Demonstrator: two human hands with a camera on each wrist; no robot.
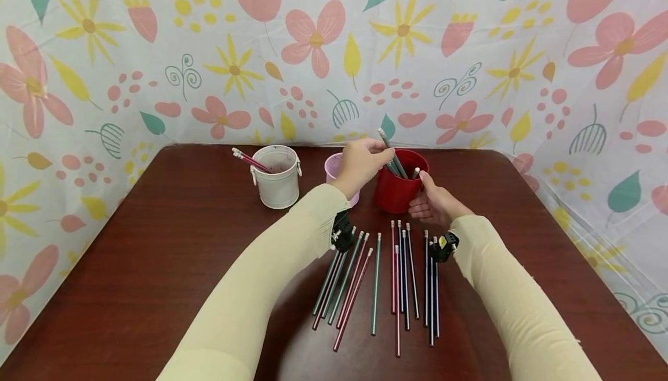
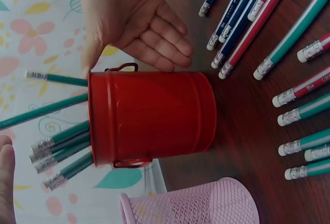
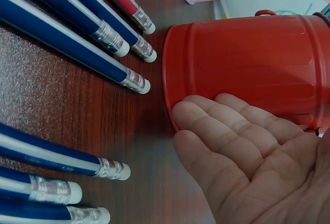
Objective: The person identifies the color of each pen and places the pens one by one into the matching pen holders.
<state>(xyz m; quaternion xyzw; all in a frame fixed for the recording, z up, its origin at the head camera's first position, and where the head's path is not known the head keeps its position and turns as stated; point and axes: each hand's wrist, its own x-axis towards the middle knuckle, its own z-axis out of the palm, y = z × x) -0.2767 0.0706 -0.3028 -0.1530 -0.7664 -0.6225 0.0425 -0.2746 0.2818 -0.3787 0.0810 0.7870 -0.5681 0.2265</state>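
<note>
A small red metal bucket (image 1: 395,192) stands upright with several green pencils (image 2: 67,140) in it, eraser ends up. My left hand (image 1: 362,163) is over its rim and pinches a green pencil (image 2: 46,110) that slants into the mouth; in the left wrist view only fingertips (image 2: 6,170) of this hand show. Beside the bucket, my right hand (image 1: 437,200) touches its outer wall with relaxed, nearly straight fingers (image 3: 227,131), thumb at the rim near a side handle (image 2: 124,67). The pencil's lower end is hidden inside.
Red, green and dark blue pencils (image 1: 376,288) lie in loose rows nearer me, erasers pointing away. A pink mesh cup (image 2: 193,203) stands left of the red bucket, partly behind my left hand. Farther left, a white bucket (image 1: 278,187) holds red pencils (image 1: 253,160). A patterned cloth hangs behind.
</note>
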